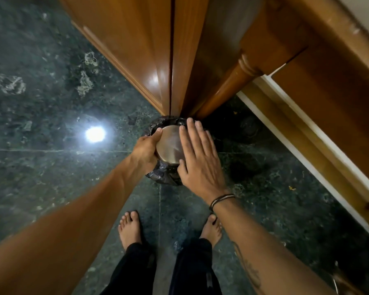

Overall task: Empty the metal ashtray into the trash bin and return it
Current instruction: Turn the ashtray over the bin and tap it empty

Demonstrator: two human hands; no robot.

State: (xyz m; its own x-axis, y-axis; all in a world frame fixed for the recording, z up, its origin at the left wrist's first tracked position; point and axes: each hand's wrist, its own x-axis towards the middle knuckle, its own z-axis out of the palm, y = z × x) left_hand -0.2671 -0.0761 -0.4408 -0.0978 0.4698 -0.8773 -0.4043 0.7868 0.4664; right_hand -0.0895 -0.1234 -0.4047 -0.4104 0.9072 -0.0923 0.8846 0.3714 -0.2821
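Over trash bin [161,175] | left hand [146,149] grips upturned ashtray [170,144] | right hand [197,158] flat beside, released

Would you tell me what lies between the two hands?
In the head view, the upturned metal ashtray lies between the left hand and right hand.

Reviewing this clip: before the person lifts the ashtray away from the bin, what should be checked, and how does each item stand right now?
1. Metal ashtray turned base-up over the trash bin: ok.
2. Left hand grips the ashtray's rim: ok.
3. Right hand lies flat against the base, fingers spread, not gripping: ok for tapping.
4. Ashtray sits within the bin's black liner opening: ok.
5. Contents fully dropped out: cannot tell, the inside is hidden.
6. Floor around the bin free of spilled ash: cannot tell, the speckled stone hides it.
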